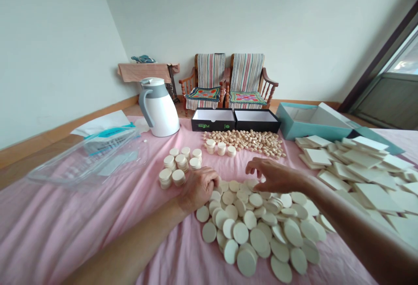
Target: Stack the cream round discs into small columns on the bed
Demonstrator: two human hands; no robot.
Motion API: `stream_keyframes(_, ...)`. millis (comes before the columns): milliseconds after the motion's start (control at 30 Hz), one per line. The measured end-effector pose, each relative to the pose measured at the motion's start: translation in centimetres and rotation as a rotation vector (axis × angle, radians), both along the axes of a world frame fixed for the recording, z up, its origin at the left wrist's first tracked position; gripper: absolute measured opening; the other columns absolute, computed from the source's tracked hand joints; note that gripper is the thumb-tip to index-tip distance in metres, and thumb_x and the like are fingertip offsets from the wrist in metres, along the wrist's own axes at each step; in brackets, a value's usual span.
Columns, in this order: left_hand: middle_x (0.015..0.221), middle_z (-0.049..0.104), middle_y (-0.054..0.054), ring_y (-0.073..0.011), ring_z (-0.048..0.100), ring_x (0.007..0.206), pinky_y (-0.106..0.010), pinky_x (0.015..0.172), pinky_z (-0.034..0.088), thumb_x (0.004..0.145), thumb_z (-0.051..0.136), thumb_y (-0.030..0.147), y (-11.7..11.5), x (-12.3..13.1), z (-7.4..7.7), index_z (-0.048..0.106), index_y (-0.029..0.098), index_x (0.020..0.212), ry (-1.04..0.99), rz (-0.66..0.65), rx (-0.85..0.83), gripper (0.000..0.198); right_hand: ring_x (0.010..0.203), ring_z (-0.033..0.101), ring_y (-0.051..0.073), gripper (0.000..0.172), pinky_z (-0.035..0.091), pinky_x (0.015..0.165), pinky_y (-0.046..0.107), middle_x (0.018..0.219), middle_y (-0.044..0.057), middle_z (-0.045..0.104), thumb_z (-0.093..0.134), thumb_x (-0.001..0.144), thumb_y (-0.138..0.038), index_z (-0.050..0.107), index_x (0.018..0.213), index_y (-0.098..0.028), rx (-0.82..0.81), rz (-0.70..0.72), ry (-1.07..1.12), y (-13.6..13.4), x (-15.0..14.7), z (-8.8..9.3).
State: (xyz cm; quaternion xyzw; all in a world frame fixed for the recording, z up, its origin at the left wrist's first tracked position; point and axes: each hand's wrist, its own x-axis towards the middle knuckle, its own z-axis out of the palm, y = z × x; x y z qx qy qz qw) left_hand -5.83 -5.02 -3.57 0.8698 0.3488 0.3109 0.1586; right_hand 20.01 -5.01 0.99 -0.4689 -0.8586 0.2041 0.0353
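Note:
A heap of pale round wooden discs (250,219) lies on the pink cloth in front of me. My left hand (200,188) is closed at the heap's upper left edge, fingers curled; whatever they may hold is hidden. Just left of it stand several short stacks of discs (178,177). My right hand (271,174) hovers at the heap's far side, thumb and bent fingers apart, with nothing seen between them. Beyond both hands, three more small stacks (221,148) stand in a row.
Small wooden beads (250,141) spread behind the row, before two black boxes (212,121). Square wooden pieces (362,171) pile up at right, near a teal box (300,123). A white-grey jug (161,110) and clear plastic packaging (91,156) occupy the left.

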Motion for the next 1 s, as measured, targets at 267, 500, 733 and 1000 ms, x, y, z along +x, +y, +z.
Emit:
stream_keyframes(267,0.064,0.057,0.0,-0.0129,0.051,0.066,-0.024,0.065,0.039,0.063,0.037,-0.004,0.2,0.0,-0.3,0.051,0.016,0.061,-0.003,-0.007,-0.003,0.025,0.079,0.052,0.016,0.029,0.04,0.069,0.026,0.093,0.006,0.057,0.059,0.064,-0.017,0.054,0.093,-0.017,0.03,-0.023,0.013,-1.4,-1.0,0.4)
stream_keyframes(500,0.063,0.056,0.001,-0.0123,0.051,0.066,-0.024,0.065,0.038,0.064,0.037,-0.003,0.1,0.0,-0.3,0.051,0.016,0.061,0.005,0.011,-0.003,0.024,0.075,0.052,0.015,0.023,0.038,0.066,0.026,0.085,0.005,0.057,0.053,0.065,-0.014,0.055,0.087,-0.017,0.103,-0.016,0.034,-1.8,-1.0,-0.3)
stream_keyframes(733,0.064,0.058,0.0,-0.0125,0.052,0.066,-0.024,0.065,0.039,0.065,0.037,-0.003,0.2,0.0,-0.5,0.052,0.016,0.061,-0.002,0.018,-0.017,0.024,0.072,0.051,0.014,0.015,0.038,0.067,0.025,0.079,0.004,0.058,0.05,0.067,-0.014,0.056,0.081,-0.017,0.301,-0.107,0.132,2.3,-2.4,0.1)
stream_keyframes(1000,0.064,0.058,0.0,-0.0122,0.053,0.066,-0.023,0.064,0.039,0.064,0.038,-0.002,0.1,-0.1,-0.4,0.053,0.015,0.061,-0.011,0.012,-0.009,0.024,0.076,0.052,0.015,0.029,0.039,0.067,0.025,0.085,0.005,0.058,0.053,0.064,-0.013,0.055,0.093,-0.016,0.436,-0.172,0.245,8.8,-4.3,-2.0)
